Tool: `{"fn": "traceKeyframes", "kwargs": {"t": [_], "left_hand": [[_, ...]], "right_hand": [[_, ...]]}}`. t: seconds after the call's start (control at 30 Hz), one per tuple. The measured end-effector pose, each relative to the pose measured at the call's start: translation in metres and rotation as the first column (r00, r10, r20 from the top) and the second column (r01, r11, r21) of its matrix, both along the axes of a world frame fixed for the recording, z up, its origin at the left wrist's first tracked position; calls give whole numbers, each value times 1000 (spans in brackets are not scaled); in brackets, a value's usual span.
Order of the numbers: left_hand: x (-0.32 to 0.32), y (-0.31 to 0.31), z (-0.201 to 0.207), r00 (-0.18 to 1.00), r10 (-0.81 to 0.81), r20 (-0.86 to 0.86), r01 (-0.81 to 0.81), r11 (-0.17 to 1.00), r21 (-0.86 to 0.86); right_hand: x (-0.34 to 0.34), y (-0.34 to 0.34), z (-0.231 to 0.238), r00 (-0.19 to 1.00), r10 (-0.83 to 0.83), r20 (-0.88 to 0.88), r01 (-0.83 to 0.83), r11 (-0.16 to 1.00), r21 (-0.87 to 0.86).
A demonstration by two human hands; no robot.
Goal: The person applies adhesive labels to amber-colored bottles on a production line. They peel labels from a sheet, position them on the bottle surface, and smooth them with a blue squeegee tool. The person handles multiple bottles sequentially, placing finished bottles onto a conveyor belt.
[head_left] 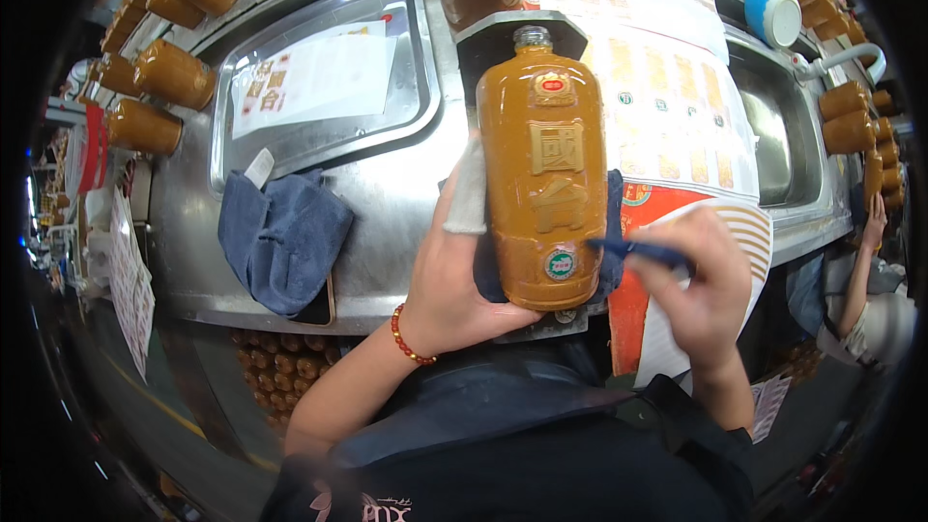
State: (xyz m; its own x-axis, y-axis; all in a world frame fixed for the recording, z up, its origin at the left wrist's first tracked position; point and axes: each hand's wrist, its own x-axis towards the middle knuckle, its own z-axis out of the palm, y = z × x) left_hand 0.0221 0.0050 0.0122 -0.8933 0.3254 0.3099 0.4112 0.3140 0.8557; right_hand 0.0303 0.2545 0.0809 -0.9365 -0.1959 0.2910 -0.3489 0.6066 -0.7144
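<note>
I see the left forearm slanting up and inward | left hand cupped in a hold, thumb stretched rightward | right forearm rising steeply | I see the right hand pinching, fingers bent, slightly blurred | hands apart

One rounded steel tray and one bunched blue cloth lie left on the worktop; steel sink, pale tap and blue-and-white container stand right.
</note>
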Motion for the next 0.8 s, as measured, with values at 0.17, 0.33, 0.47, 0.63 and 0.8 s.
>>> {"fn": "traceKeyframes", "kwargs": {"t": [0.17, 0.33, 0.47, 0.63, 0.8], "left_hand": [[7, -5, -16, 978, -33, 207, 28, 999, 28], [6, -6, -17, 980, -60, 190, 68, 997, -37], [4, -8, -16, 977, -88, 193, 102, 993, -60], [1, -10, -18, 985, -75, 157, 93, 989, -112], [-13, -8, -11, 990, -140, 2, 137, 964, -228]], "right_hand": [[9, -13, -8, 968, -37, 247, 139, 901, -410], [7, -11, -21, 917, -64, 393, 246, 868, -432], [7, 2, -26, 890, -185, 416, 351, 861, -367], [11, -15, -13, 868, 5, 496, 291, 804, -518], [11, 2, -37, 884, -106, 455, 376, 739, -559]]}}
